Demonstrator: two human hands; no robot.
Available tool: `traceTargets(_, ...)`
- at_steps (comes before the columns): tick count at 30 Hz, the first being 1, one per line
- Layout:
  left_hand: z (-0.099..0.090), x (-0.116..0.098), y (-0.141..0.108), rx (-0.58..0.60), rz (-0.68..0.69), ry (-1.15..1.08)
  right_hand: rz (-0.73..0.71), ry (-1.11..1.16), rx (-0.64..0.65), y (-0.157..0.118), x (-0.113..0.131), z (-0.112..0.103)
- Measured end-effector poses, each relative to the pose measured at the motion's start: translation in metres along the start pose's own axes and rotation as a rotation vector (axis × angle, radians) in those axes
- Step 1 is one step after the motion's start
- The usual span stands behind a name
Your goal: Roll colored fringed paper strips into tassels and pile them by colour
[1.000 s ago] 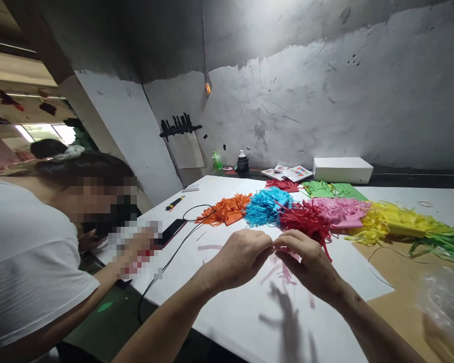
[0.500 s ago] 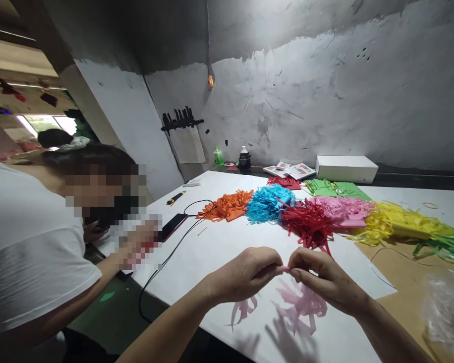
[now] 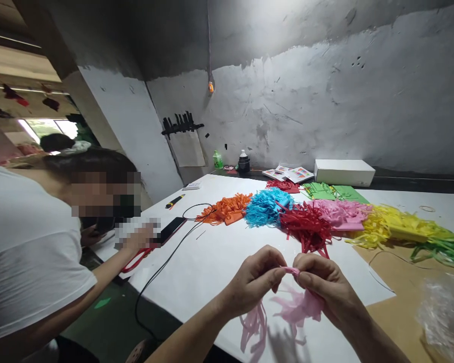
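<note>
Between my two hands runs a pink paper tassel [image 3: 304, 305], its twisted middle level and its fringed strips hanging below on both sides. My left hand [image 3: 255, 280] pinches one end of the twist between thumb and fingers. Close beside it, my right hand [image 3: 323, 280] is closed on the other end, with the larger bunch of strips under it. Beyond my hands lie fringed bundles in red [image 3: 306, 224], pink [image 3: 340, 214], blue [image 3: 267, 206], orange [image 3: 229, 209] and yellow [image 3: 404, 227].
A person in a white shirt [image 3: 34, 242] leans over the table's left side, one hand by a phone [image 3: 171, 231]. A black cable [image 3: 166, 262] crosses the white tabletop [image 3: 196, 272]. Clear plastic [image 3: 444, 312] lies right; a white box [image 3: 344, 172] stands at the back.
Both my hands have turned slightly, and more of the pink twist shows between them. The hanging strips have shifted, with the left bunch more visible.
</note>
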State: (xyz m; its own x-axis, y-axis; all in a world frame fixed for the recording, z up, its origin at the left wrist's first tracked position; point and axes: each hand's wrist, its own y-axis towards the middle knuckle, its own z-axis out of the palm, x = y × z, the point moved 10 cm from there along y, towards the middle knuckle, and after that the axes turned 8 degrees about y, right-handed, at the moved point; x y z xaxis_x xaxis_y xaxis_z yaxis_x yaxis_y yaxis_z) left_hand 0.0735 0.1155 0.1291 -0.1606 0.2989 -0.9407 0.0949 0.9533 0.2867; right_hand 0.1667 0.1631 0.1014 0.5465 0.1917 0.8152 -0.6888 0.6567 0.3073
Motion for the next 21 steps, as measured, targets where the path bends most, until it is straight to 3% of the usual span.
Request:
traceTargets(4, 0.007, 0.014, 0.000, -0.154, 0.030, -0.203, -0.052, 0.167, -0.101, -0.003, -0.010, -0.002)
traceTargets(9, 0.000, 0.015, 0.002, -0.312, 0.112, -0.061, -0.168, 0.108, -0.277, -0.006, -0.005, -0.018)
traceTargets(12, 0.004, 0.021, 0.007, -0.300, 0.078, -0.017, -0.192, 0.135, -0.317, -0.006, -0.002, -0.022)
traceTargets(16, 0.012, 0.035, 0.014, -0.270, -0.033, -0.159, -0.155, 0.161, -0.353, -0.004, -0.006, -0.027)
traceTargets(21, 0.022, 0.039, 0.019, -0.164, -0.130, -0.317, -0.108, 0.054, -0.308, -0.001, -0.010, -0.034)
